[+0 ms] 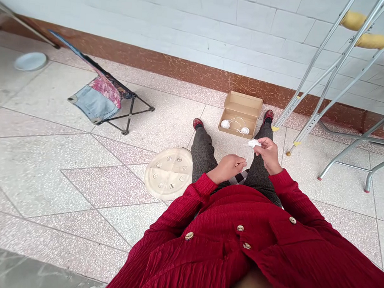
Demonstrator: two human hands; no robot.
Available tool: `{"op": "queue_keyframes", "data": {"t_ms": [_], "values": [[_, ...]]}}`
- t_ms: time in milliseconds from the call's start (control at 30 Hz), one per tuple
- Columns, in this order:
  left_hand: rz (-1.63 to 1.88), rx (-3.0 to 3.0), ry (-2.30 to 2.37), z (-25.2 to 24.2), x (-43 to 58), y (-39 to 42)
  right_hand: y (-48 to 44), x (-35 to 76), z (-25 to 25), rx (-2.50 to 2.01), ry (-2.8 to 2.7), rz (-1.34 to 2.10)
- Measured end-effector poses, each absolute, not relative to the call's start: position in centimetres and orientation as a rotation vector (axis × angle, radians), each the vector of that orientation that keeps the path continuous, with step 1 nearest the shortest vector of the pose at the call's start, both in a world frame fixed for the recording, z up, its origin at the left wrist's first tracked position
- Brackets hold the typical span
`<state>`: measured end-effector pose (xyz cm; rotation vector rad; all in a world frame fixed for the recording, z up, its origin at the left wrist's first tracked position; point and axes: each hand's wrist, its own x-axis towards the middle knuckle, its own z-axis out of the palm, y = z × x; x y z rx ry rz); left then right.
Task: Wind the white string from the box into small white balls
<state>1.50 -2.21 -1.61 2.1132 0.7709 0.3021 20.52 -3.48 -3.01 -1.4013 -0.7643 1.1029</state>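
Between the thumb and fingers of my right hand (pixel 268 155) is a small bunched piece of white yarn work (pixel 253 143); whether it is knitted or crocheted is too small to tell. Lower and to the left, my left hand (pixel 227 168) is closed in a pinch, with a tiny white bit at its fingertips that looks like yarn. On the floor between my feet lies an open cardboard box (pixel 241 107). Two balls of white yarn, a left ball (pixel 225 124) and a right ball (pixel 244 130), sit in it with loose strands around them.
A round beige mat with holes (pixel 169 177) lies beside my leg. Left of it stands a folding stool (pixel 100 99), with a pale round dish (pixel 30 61) farther off. Crutches (pixel 321 90) lean at the right near a metal-legged chair (pixel 354 147). A tiled wall (pixel 184 29) runs behind.
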Motion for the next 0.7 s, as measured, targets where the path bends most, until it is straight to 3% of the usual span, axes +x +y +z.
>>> {"op": "queue_keyframes", "data": {"t_ms": [67, 167, 367, 500, 700], "values": [[0.310, 2.216, 0.784, -1.3, 1.2, -1.8, -3.5, 20.1, -5.1, -1.485, -0.860, 1.033], [0.410, 2.325, 0.810, -1.3, 0.3, -0.3, -5.0, 18.9, -6.6, -1.498, -0.988, 1.198], [0.497, 2.060, 0.839, -2.3, 0.1, 1.9, -6.8, 17.6, -2.7, -1.272, -0.845, 1.567], [0.486, 1.817, 0.872, -3.2, 1.2, 0.5, -5.6, 18.2, -0.3, -1.230, -0.766, 1.582], [0.423, 1.768, 0.908, -3.9, 1.0, -1.4, -4.1, 18.4, -0.7, -1.257, -0.670, 1.500]]}}
